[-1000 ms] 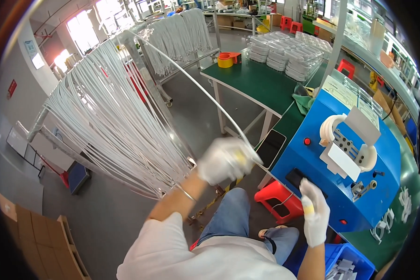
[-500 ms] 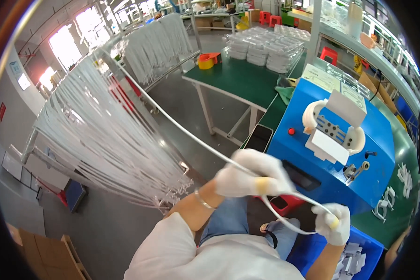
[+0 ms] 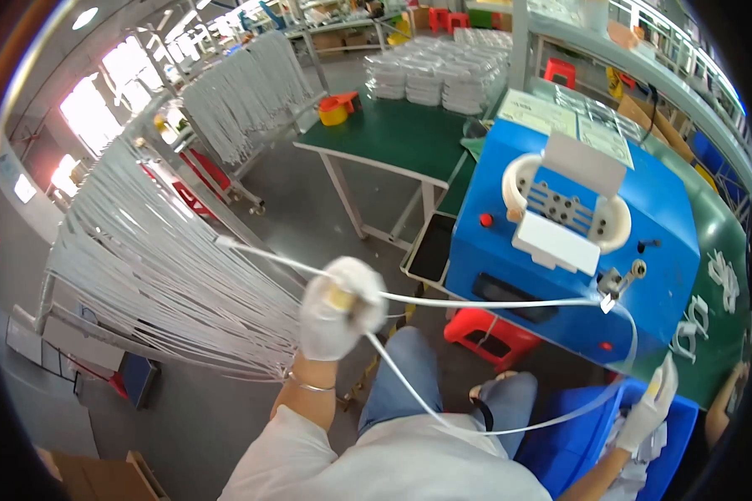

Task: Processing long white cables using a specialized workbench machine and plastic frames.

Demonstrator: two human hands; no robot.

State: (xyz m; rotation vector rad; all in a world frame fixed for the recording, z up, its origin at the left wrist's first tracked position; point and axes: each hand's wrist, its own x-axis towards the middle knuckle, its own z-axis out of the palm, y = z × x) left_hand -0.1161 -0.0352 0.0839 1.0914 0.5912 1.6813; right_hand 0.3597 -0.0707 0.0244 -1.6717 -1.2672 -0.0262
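Note:
My left hand (image 3: 342, 309), in a white glove with a yellowish patch, is closed around a white cable (image 3: 485, 302). One end of the cable sticks out beyond the fist toward the upper left. A stretch runs right to a small metal fitting (image 3: 612, 282) on the front of a blue machine (image 3: 551, 321), with a small white tip beside the fitting. From there the cable hangs in a wide, partly blurred loop back to my left fist. My right hand (image 3: 652, 405), also gloved, is below the machine's right corner with fingers stretched upward, apparently apart from the cable.
Rows of white cables (image 3: 175, 275) hang on a rack at left. A blue bin (image 3: 683, 417) with white pieces stands under my right hand. A red stool (image 3: 489, 338) is below the machine. Bagged white goods (image 3: 443, 71) cover part of a green table (image 3: 376, 138).
My left hand has moved left and down with the cable. My right hand has come off the cable and moved right. The cable now spreads into a wider loop reaching the metal fitting.

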